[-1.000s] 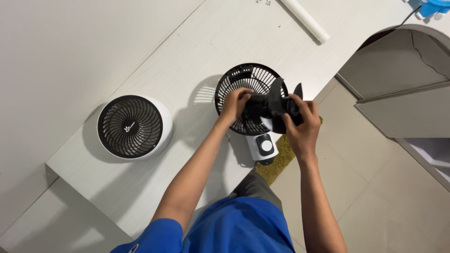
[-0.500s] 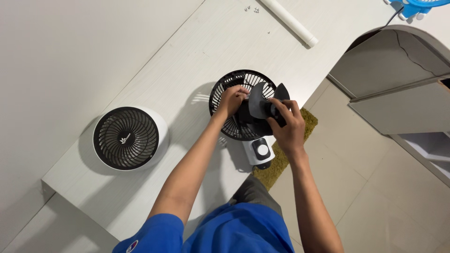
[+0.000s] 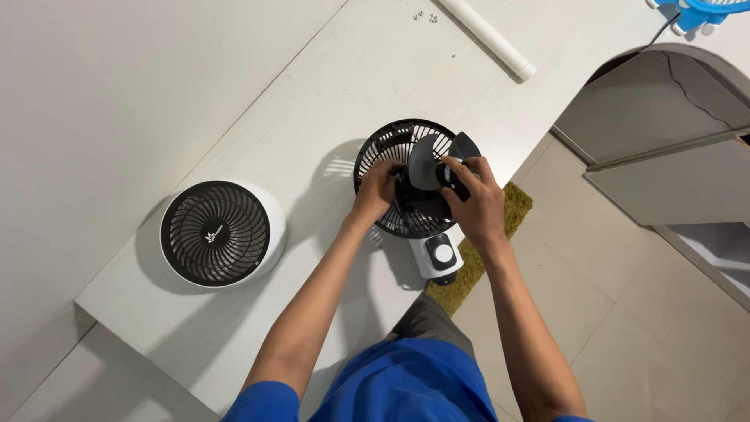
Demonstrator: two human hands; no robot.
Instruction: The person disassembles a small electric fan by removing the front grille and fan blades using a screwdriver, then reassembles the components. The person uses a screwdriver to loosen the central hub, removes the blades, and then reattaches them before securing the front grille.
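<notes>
A small fan lies face-up on the white table [image 3: 258, 133], its black rear grille [image 3: 384, 144] ringed around a dark blade piece [image 3: 426, 160]. My right hand [image 3: 475, 202] grips the blade piece from the right side. My left hand [image 3: 376, 187] holds the left part of the grille and blade hub. The fan's white base with a round knob [image 3: 444, 254] sticks out over the table's edge toward me.
A white front cover with a black grille [image 3: 221, 233] lies on the table to the left. A white tube [image 3: 488, 35] and a few tiny screws [image 3: 428, 16] rest at the far side. A blue object [image 3: 703, 9] is at the top right. Below are a tiled floor and a green mat [image 3: 512, 211].
Both hands stay on the fan while the blade piece has turned and shifted over the grille. The view has drifted slightly.
</notes>
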